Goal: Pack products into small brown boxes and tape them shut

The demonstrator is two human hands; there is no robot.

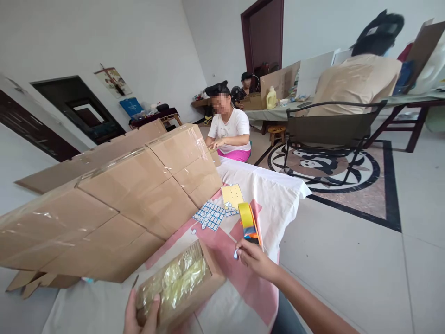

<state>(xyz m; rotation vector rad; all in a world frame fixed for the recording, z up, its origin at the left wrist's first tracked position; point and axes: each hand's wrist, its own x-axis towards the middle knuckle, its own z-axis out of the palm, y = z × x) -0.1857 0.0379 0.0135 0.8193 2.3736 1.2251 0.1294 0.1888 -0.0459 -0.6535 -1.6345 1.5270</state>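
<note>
A small cardboard box [212, 266] rests on the cloth, its top covered with shiny clear tape over something yellowish. My left hand [144, 315] grips its near left end, thumb on the top face. To the right of the box, my right hand [253, 257] pinches a small white sticker with a blue edge [236, 253]. Just beyond that hand stands an orange tape dispenser [257, 229] with a yellow roll of tape [246, 214]. Sheets of blue-edged labels [210, 215] lie farther back, some pieces loose, beside a yellow card [232, 195].
Stacked cardboard boxes [139, 185] form a wall along the table's left side. A white and pink cloth [278, 185] covers the table. A person [229, 125] sits at the far end, another [358, 83] on a folding chair [330, 130] at the right, and one more farther back.
</note>
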